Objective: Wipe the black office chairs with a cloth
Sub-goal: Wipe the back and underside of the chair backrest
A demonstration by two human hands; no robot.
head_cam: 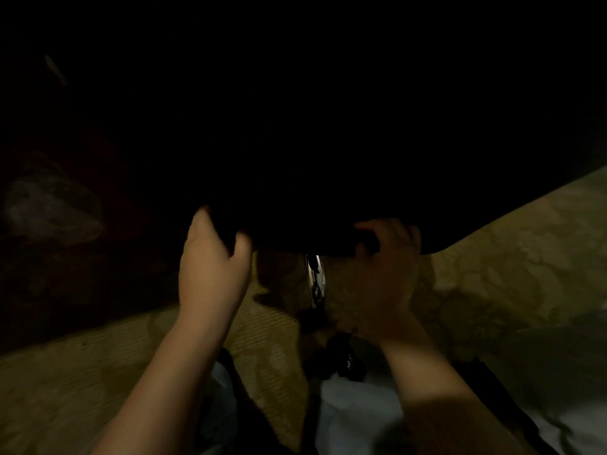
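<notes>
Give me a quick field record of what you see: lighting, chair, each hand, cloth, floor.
lighting: very dim; upper part of the view nearly black
chair: black seat fills the upper middle, details lost in the dark
left hand: fingers curled round the seat's near edge
right hand: in shadow, fingers curled on the same edge
cloth: none plainly visible; cannot tell if either grip has one
post: chrome column under the seat, between the hands
floor: patterned carpet
</notes>
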